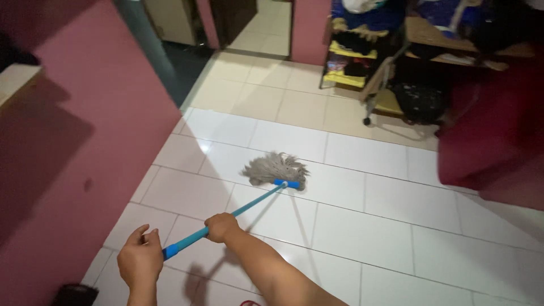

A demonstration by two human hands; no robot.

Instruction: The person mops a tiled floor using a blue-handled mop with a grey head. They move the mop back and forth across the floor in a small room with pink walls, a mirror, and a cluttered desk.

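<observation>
A mop with a blue handle [249, 206] and a grey string head [275, 168] rests on the white tiled floor [362, 226]. My right hand [221, 227] is closed around the handle partway along it. My left hand [140, 259] holds the near end of the handle, with the fingers partly raised. The mop head lies spread out on a tile ahead of me, near the middle of the floor.
A pink wall [73, 170] runs along the left. A wheeled rack [368, 73] with yellow shelves and a wooden table stand at the back right. Dark red fabric [493, 147] hangs at the right. A doorway [266, 28] opens at the back.
</observation>
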